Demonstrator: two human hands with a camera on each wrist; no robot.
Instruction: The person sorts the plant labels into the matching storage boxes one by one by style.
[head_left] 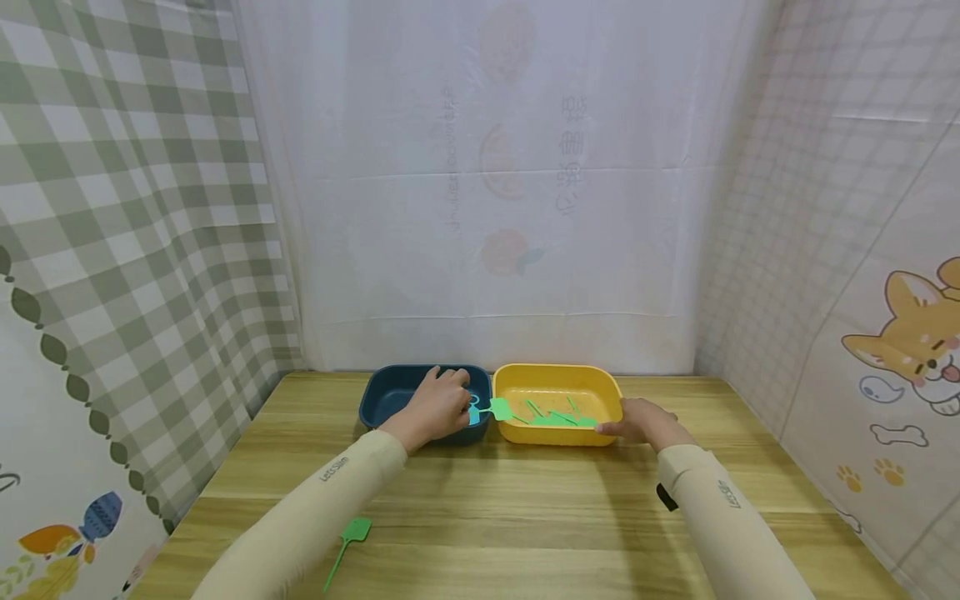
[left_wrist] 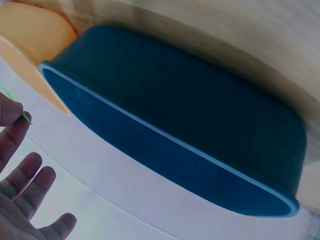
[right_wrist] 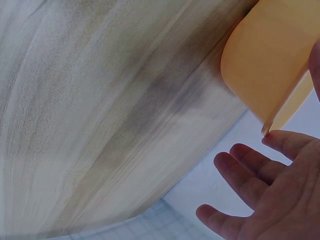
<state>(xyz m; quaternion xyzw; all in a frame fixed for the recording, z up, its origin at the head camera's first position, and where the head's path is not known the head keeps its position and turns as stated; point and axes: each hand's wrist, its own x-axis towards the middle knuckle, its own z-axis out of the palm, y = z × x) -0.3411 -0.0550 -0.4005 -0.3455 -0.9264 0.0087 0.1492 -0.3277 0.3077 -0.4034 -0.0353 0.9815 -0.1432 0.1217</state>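
Note:
My left hand [head_left: 441,406] is over the right end of the dark blue bin [head_left: 386,406]. Between thumb and forefinger it pinches a green plastic tag [head_left: 500,409] with a square head and thin tail; the other fingers are spread. The tag's head reaches over the left rim of the yellow bin [head_left: 558,375]. My right hand [head_left: 647,421] touches that bin's right end, thumb at the front corner and forefinger on the rim [right_wrist: 266,131]; its other fingers extend away from the bin. Several green tags [head_left: 558,418] lie inside the yellow bin.
A light blue piece [head_left: 473,415] shows in the blue bin beside my left hand. Another green tag [head_left: 356,530] lies on the wooden table [head_left: 525,517] near my left forearm. The bins stand side by side, close to the white curtain [head_left: 480,275] at the back.

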